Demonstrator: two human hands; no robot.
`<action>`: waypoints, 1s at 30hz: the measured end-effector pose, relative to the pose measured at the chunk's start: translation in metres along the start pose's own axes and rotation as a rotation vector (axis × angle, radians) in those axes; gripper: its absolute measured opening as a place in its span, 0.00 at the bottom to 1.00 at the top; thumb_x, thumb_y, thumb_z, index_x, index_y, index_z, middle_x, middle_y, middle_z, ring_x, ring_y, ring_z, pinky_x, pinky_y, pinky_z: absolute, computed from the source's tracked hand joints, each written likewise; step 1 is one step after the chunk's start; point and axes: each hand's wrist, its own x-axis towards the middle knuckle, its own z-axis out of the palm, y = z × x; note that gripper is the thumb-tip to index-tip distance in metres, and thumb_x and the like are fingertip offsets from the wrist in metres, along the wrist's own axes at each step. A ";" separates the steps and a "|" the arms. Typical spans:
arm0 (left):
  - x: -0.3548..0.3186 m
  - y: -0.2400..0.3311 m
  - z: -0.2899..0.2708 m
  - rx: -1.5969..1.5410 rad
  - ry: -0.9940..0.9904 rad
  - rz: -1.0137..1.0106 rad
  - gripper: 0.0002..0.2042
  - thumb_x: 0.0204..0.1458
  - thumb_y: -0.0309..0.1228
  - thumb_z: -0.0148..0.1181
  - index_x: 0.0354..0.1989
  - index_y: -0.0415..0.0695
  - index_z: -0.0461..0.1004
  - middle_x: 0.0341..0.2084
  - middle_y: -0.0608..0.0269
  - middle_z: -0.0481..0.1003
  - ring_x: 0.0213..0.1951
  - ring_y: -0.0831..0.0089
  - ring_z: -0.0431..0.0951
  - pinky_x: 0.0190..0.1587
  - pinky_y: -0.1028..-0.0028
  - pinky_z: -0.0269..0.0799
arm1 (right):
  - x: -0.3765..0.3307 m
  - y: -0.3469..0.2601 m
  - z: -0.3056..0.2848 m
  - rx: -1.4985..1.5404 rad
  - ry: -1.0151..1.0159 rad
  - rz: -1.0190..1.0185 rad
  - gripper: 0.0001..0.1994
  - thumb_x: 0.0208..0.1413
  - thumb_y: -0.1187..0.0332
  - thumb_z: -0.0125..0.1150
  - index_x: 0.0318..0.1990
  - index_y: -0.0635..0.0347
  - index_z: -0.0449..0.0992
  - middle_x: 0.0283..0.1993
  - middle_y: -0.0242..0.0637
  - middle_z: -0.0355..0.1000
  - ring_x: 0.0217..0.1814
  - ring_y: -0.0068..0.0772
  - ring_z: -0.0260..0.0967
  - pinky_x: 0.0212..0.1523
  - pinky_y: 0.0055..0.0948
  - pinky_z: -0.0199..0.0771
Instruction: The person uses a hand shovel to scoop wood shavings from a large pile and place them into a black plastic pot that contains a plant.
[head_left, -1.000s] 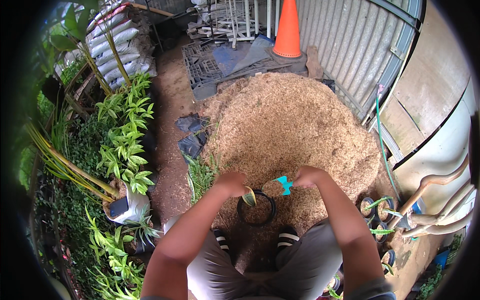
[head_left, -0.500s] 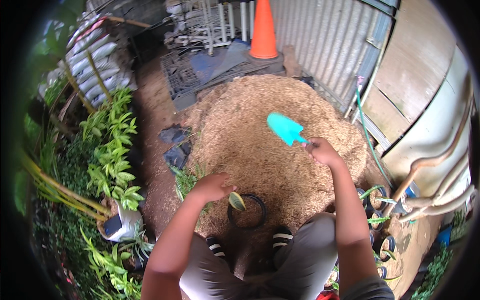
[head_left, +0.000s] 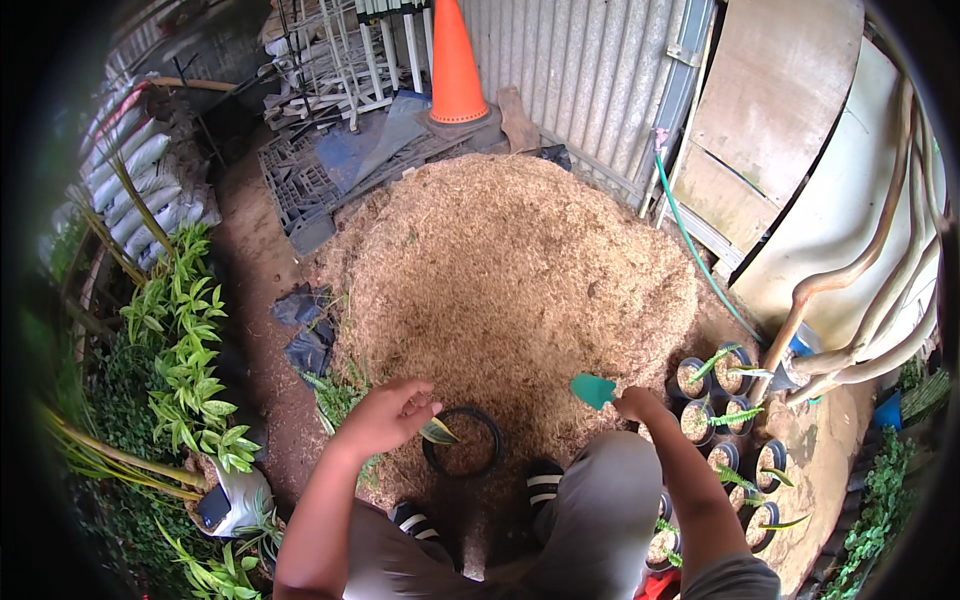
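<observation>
My right hand (head_left: pixel 638 405) is closed round the handle of a teal-green hand trowel (head_left: pixel 593 391), just beyond my right knee. The trowel's blade points left, over the near edge of a heap of tan, husk-like material (head_left: pixel 520 270). My left hand (head_left: pixel 388 418) is open with loosely bent fingers, beside a black round pot (head_left: pixel 497 440) standing between my feet and the heap. A yellow-edged green leaf (head_left: pixel 437 432) shows at the pot's left rim, close under my left thumb. Tan material shows inside the pot; the leaf's lower end is hard to make out.
Several small black pots with leaf cuttings (head_left: pixel 735 415) stand at the right. Leafy plants (head_left: pixel 190 350) and a white bag holding a dark phone (head_left: pixel 213 507) line the left. Behind the heap are an orange cone (head_left: pixel 457 70) and black pallets (head_left: pixel 290 190). A green hose (head_left: pixel 685 235) hangs at right.
My right hand has brought the trowel down and nearer, from above the heap to beside my right knee. My left hand stays near the pot and leaf. The whole view has shifted a little.
</observation>
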 end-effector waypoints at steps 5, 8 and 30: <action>0.005 0.000 0.002 -0.018 0.008 -0.039 0.20 0.56 0.40 0.66 0.49 0.37 0.76 0.36 0.51 0.78 0.37 0.62 0.80 0.42 0.67 0.76 | 0.050 -0.020 0.047 0.186 0.124 -0.060 0.28 0.57 0.47 0.54 0.41 0.71 0.80 0.46 0.64 0.76 0.53 0.64 0.73 0.55 0.50 0.71; 0.003 -0.011 0.003 -0.030 0.034 -0.061 0.20 0.56 0.40 0.66 0.49 0.37 0.76 0.36 0.51 0.78 0.37 0.62 0.80 0.42 0.67 0.76 | 0.077 -0.050 0.069 0.298 0.165 -0.141 0.28 0.58 0.46 0.55 0.40 0.70 0.80 0.43 0.62 0.77 0.51 0.63 0.74 0.54 0.51 0.72; 0.010 -0.022 0.001 0.025 0.104 0.015 0.11 0.57 0.32 0.62 0.45 0.40 0.78 0.34 0.57 0.80 0.36 0.67 0.81 0.42 0.69 0.76 | -0.013 -0.153 -0.101 1.055 -0.028 -0.312 0.16 0.64 0.53 0.59 0.31 0.55 0.72 0.19 0.25 0.61 0.15 0.18 0.54 0.16 0.24 0.54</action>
